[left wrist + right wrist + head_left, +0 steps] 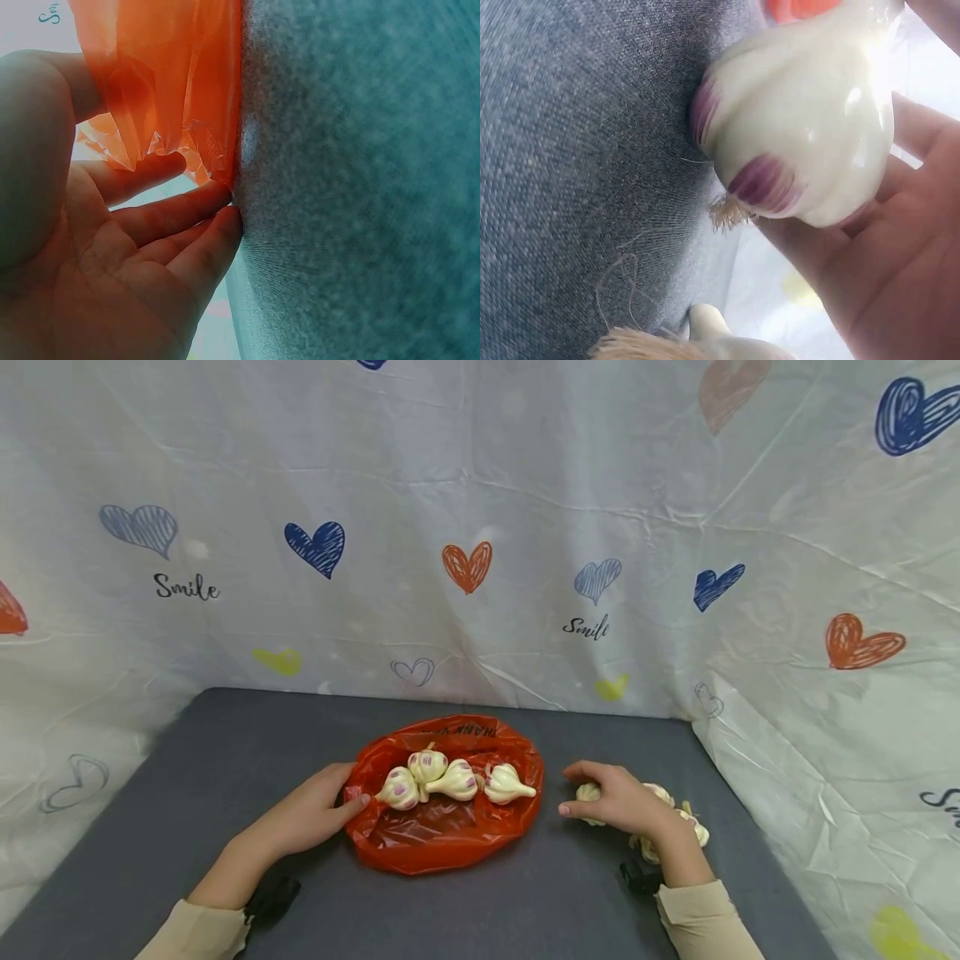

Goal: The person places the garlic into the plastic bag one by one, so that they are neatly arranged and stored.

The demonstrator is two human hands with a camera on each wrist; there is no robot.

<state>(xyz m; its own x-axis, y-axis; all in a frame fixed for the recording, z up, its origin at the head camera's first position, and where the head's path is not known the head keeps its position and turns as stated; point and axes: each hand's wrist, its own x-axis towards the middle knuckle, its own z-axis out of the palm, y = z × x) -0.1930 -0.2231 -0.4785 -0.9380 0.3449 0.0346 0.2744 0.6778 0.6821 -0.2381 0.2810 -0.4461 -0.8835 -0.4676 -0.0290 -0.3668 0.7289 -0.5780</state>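
Observation:
A red plastic bag (427, 852) lies spread open on the dark table, its rim folded into a round, with several garlic bulbs (455, 779) inside. My left hand (311, 810) holds the bag's left rim, thumb over the edge and fingers outside against the orange-looking plastic (172, 67). To the right of the bag, my right hand (626, 802) has thumb and fingers curved around a garlic bulb (795, 127) with purple patches and a tuft of roots. That bulb is close to the table surface, partly hidden by the hand in the head view.
More garlic bulbs (696, 828) lie under and beside the right wrist; one shows at the bottom of the right wrist view. A pale curtain (517, 510) printed with hearts hangs behind the dark table (465, 918) and along its sides.

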